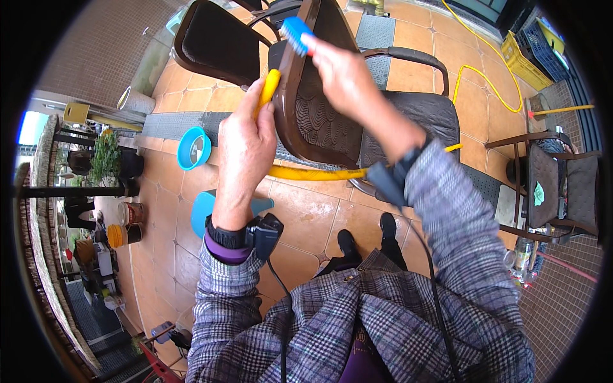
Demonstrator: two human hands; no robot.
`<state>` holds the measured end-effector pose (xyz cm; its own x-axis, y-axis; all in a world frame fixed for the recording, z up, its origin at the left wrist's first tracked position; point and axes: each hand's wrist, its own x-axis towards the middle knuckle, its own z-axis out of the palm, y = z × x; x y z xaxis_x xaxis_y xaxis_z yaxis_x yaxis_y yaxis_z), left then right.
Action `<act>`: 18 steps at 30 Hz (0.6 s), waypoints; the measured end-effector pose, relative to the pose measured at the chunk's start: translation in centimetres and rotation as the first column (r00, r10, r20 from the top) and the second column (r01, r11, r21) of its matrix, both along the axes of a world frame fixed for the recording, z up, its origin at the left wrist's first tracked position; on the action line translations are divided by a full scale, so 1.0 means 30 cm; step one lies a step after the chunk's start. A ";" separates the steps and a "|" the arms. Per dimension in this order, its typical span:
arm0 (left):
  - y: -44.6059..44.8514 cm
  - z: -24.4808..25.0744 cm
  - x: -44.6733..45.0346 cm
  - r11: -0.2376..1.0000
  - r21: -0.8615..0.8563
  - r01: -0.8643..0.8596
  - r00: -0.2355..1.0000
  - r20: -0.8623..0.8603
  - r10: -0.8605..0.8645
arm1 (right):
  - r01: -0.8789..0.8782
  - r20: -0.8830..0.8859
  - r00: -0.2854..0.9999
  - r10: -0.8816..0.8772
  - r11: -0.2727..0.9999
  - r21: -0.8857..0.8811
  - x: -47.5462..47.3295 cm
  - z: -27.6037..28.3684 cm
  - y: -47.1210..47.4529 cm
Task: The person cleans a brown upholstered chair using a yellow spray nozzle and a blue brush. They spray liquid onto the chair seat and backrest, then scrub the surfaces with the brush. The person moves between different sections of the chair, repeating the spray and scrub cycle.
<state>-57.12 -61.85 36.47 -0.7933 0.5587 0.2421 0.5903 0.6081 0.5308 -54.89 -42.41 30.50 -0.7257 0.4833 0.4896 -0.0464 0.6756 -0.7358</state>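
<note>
My left hand (248, 143) is closed around the end of a yellow hose (269, 88), whose tip points up beside the dark wooden frame of a chair back (286, 105). The hose runs from under that hand to the right, past the chair's lower edge. In my right hand (342, 76) is a blue scrubbing brush (297, 34) with pale bristles, held at the upper part of the frame; the brush is slightly blurred. The chair's dark seat (416, 117) lies behind my right forearm and looks wet.
A blue bowl (194, 148) and a blue plastic stool (203, 213) stand left of the chair. Another dark chair (218, 40) is at the upper left. At the right stands an armchair (543, 186) with a green cloth on it. More yellow hose (503, 103) loops over the tiled floor.
</note>
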 end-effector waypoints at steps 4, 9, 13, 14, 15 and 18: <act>0.016 0.011 -0.025 0.996 0.076 0.045 0.995 -0.089 -0.038 | -0.138 0.102 0.988 0.112 0.942 0.307 -0.027 0.054 0.092; -0.049 -0.023 0.008 0.968 0.169 0.186 0.973 -0.170 -0.157 | -0.382 0.226 0.911 0.345 0.913 0.146 0.200 0.054 0.015; -0.060 -0.041 0.034 0.980 0.169 0.107 0.994 -0.035 -0.102 | -0.152 0.113 0.984 0.139 0.982 0.115 0.128 0.043 0.034; -0.058 -0.041 0.032 0.980 0.171 0.104 0.994 -0.035 -0.100 | -0.158 0.069 0.986 0.151 0.981 0.113 0.108 0.031 0.034; -0.056 -0.040 0.028 0.974 0.190 0.126 0.991 -0.067 -0.115 | -0.183 -0.009 0.983 0.185 0.977 0.111 0.103 0.026 0.023; -0.088 -0.047 0.035 0.976 0.176 0.131 0.989 -0.095 -0.116 | -0.258 0.095 0.964 0.249 0.961 0.100 0.194 -0.014 -0.048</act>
